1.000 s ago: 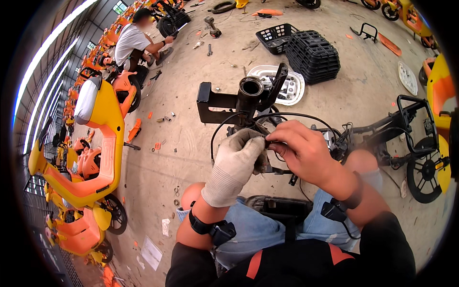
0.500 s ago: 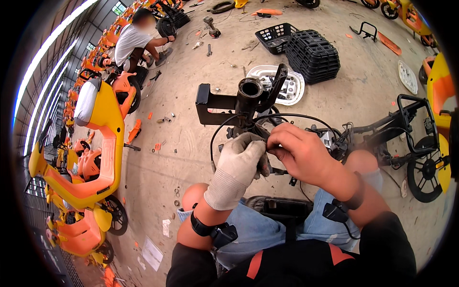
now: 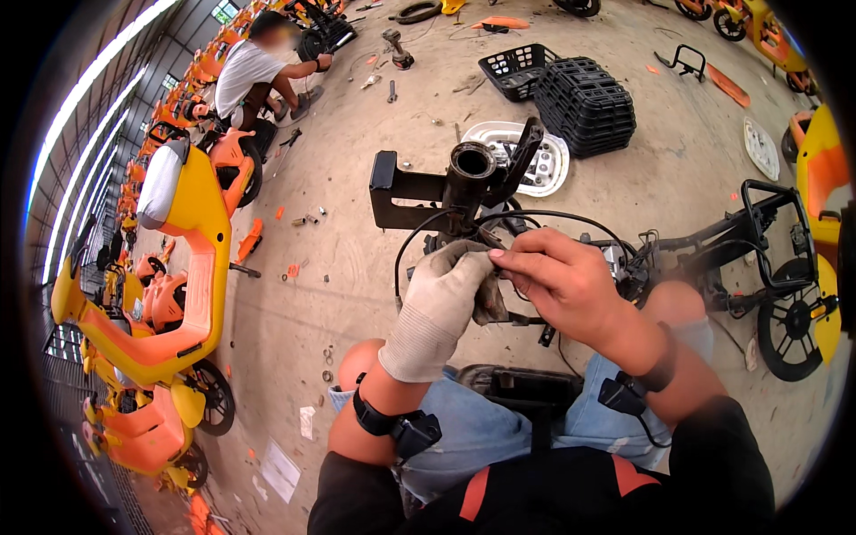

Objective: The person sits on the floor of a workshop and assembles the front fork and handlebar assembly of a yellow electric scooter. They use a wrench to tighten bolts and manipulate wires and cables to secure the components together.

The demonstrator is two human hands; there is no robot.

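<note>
My left hand (image 3: 435, 308) wears a pale work glove, its fingertips dark with dirt. Its fingers curl inward just below the head tube of a stripped scooter frame (image 3: 471, 167). Bare, my right hand (image 3: 571, 283) comes in from the right, thumb and forefinger pinched together against the gloved fingertips. Whatever lies between the two hands is too small or hidden to make out. A black cable (image 3: 571, 214) arches over both hands from the frame. Left of the tube juts a black metal bracket (image 3: 385, 192).
Beyond the frame lie a white tray of small parts (image 3: 557, 169), stacked black baskets (image 3: 584, 107) and a cordless power tool (image 3: 398, 52). A yellow-orange scooter body (image 3: 209, 294) stands at left. Another person (image 3: 254, 71) crouches at far left. The frame's rear wheel (image 3: 792, 325) is at right.
My right thumb and forefinger have shifted slightly left and straightened, meeting at the gloved fingertips. The left hand has turned a little. The crouching person's arm has moved.
</note>
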